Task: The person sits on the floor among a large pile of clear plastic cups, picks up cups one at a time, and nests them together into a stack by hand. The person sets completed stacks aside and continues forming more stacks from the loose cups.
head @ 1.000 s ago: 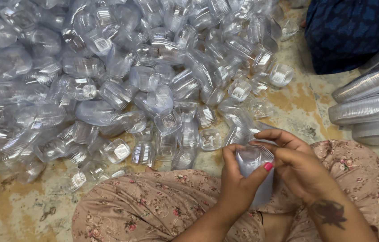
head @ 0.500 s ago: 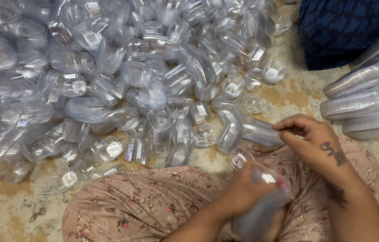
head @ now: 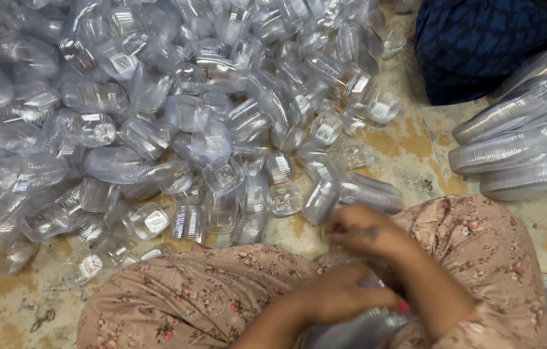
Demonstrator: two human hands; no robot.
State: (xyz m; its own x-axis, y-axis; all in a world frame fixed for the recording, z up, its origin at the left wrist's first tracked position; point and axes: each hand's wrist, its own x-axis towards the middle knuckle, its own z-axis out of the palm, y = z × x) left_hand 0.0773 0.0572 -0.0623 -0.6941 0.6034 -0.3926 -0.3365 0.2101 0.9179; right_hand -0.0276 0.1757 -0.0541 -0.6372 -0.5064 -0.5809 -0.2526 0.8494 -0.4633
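Lowered into the lap since a moment ago, the stack of clear cups sits clenched in the left hand, while the right hand, fingers blurred, reaches toward loose cups just ahead; nest squarely.

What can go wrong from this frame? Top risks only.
1. The left hand holds a stack of clear cups low in the lap, partly out of view; a loose grip might let it slip or splay.
2. The right hand is blurred beside the heap of loose cups; a fast grab may scatter or crush them.
3. The long nested stacks lie on their sides on the floor and may roll.
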